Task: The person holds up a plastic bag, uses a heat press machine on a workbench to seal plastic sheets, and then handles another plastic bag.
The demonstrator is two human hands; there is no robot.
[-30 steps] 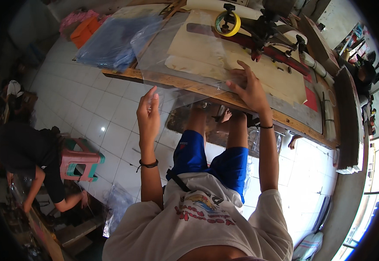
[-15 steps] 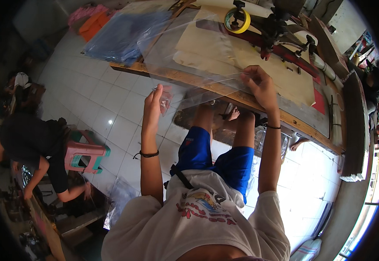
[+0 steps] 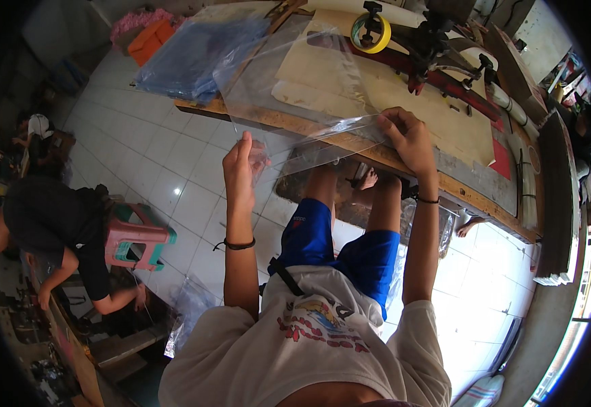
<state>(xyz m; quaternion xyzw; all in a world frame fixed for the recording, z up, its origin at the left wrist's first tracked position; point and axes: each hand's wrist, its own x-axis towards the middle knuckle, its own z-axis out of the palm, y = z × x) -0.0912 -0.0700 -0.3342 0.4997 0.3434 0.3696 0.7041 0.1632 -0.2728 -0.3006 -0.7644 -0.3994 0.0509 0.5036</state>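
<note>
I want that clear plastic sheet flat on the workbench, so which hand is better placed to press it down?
Probably the right hand: it already rests on the plastic sheet over the workbench edge. The left hand holds its corner up off the bench.

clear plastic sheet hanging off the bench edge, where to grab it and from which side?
Grip the sheet at its near edge, at the two corners overhanging the bench, coming from the person's side. It is thin, limp and lies flat on the bench, so only the overhang offers a free edge to pinch. The left hand and right hand already hold it there, spread apart, which probably keeps it taut.
</note>
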